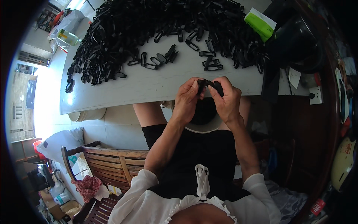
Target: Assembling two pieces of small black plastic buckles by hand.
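Note:
Both hands are raised in front of me at the table's near edge, close together. My left hand [187, 93] pinches one side of a small black plastic piece [207, 83], thumb on top. The other side is gripped by my right hand [229, 98], its thumb pressed against the piece. Fingers cover much of it, so its full shape is hidden. Below the hands, between my knees, stands a pale bucket [203, 131] with dark contents. Several loose black oblong plastic frames [151, 66] lie on the table just beyond my hands.
A large heap of similar black pieces [123, 33] covers the far part of the white table [123, 91]. A green and white packet [260, 24] and a big black container [298, 43] are at the right. A wooden bench [112, 160] stands to my left.

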Tool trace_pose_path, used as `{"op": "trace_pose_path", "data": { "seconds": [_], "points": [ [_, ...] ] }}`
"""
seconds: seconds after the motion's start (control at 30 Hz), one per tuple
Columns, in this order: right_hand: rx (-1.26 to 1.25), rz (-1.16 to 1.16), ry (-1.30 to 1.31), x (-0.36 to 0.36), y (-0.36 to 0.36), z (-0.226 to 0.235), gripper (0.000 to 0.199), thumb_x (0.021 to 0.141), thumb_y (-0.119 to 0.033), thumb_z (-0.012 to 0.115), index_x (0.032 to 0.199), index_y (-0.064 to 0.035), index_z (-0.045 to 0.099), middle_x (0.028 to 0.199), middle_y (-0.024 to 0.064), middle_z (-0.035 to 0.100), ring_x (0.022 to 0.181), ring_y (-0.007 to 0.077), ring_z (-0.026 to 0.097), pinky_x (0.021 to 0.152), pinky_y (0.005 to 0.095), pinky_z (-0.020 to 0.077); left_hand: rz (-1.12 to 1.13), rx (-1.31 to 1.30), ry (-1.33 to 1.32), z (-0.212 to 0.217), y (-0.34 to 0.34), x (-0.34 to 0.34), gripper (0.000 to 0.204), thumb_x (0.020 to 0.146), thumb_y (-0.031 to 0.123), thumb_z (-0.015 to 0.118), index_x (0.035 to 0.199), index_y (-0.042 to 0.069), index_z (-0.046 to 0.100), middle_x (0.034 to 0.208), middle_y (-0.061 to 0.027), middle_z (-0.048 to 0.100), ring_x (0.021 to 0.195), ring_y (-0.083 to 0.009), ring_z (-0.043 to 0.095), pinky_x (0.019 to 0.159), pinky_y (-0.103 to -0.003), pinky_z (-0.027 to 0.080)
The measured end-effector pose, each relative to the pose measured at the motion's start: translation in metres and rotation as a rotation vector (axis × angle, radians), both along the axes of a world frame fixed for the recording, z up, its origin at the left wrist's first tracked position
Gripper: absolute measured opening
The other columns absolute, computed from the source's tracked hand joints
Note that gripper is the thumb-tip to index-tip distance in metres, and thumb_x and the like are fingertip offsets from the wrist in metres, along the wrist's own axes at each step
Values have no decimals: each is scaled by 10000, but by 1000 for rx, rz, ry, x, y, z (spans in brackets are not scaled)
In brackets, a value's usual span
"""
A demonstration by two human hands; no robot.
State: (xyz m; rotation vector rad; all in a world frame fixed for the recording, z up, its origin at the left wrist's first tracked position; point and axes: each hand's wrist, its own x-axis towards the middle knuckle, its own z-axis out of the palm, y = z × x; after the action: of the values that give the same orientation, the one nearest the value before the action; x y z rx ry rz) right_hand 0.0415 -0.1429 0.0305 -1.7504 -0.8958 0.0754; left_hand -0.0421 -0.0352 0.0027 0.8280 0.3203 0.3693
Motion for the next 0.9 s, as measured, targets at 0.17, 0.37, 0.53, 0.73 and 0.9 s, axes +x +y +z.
{"op": "trace_pose_path", "data": {
  "seconds": [0.17, 0.37, 0.53, 0.73, 0.9],
  "points": [
    [-27, -2, -164, 2, 0, -4, 112, 812, -31, 637, 873, -10, 546, 616, 89, 563, 504, 175, 547, 478, 295, 417, -57, 179, 80, 2, 1, -3, 249, 987, 303, 435, 987, 76, 537, 686, 18, 512, 544, -51, 386, 498, -184, 306],
    [-212, 36, -312, -3, 1, 2, 178, 733, 24, 639, 851, -13, 510, 666, 139, 578, 589, 319, 599, 496, 372, 441, -57, 120, 149, 6, -1, -9, 236, 993, 299, 421, 916, 96, 515, 622, 64, 398, 493, -17, 303, 417, -169, 210],
    [-214, 192, -385, 0, -4, -7, 216, 678, 39, 646, 808, -26, 486, 641, 124, 543, 574, 317, 583, 488, 382, 439, -43, 100, 220, 13, -3, -9, 234, 994, 272, 420, 870, 96, 511, 623, 81, 369, 502, -6, 300, 417, -157, 198],
    [9, 171, -235, -1, -5, -13, 297, 709, -45, 725, 943, -7, 547, 622, 87, 522, 535, 200, 573, 460, 329, 418, 20, 83, 145, -3, -1, -1, 197, 980, 253, 449, 930, 85, 539, 642, 62, 438, 509, -23, 351, 452, -170, 268],
    [190, 298, 568, -2, -12, -22, 465, 761, -238, 746, 1104, 22, 573, 902, 0, 578, 753, 86, 518, 669, 204, 423, 122, 257, -116, -5, -6, 1, 264, 948, 278, 511, 999, 38, 611, 1081, -47, 552, 984, -121, 509, 867, -257, 381]
  ]
}}
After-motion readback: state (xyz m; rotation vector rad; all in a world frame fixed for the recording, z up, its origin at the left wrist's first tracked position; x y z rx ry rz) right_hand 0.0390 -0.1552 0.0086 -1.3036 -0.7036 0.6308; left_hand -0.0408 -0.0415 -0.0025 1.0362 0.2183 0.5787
